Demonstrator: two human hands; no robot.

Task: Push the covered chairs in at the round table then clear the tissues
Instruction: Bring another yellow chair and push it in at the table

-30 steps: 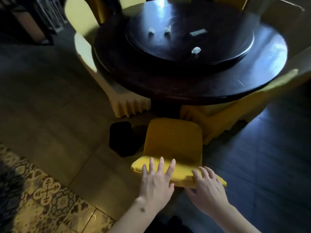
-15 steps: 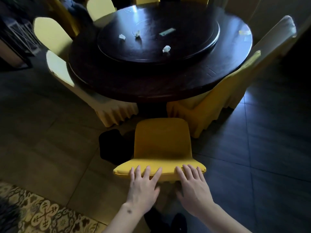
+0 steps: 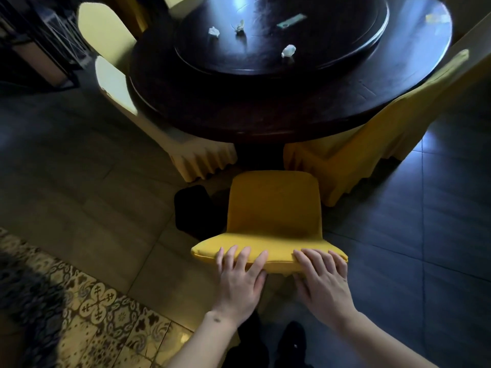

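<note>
Both hands rest on the top edge of the yellow chair [image 3: 273,208] back. Left hand [image 3: 239,281]: fingers straight and spread, laid flat over the edge, thumb below it. Right hand [image 3: 322,280]: fingers straight and close together, laid over the edge; neither hand curls round the cover. The chair stands on the tiled floor just short of the round table [image 3: 265,107], between two covered chairs already drawn in: a pale one [image 3: 170,139] at left and a yellow one [image 3: 372,139] at right. Three crumpled tissues lie on the raised turntable [image 3: 332,57]: one [image 3: 214,32] at left, one [image 3: 240,25] beside it, one [image 3: 288,51] nearer the front rim. A patterned rug [image 3: 87,309] lies at lower left.
</note>
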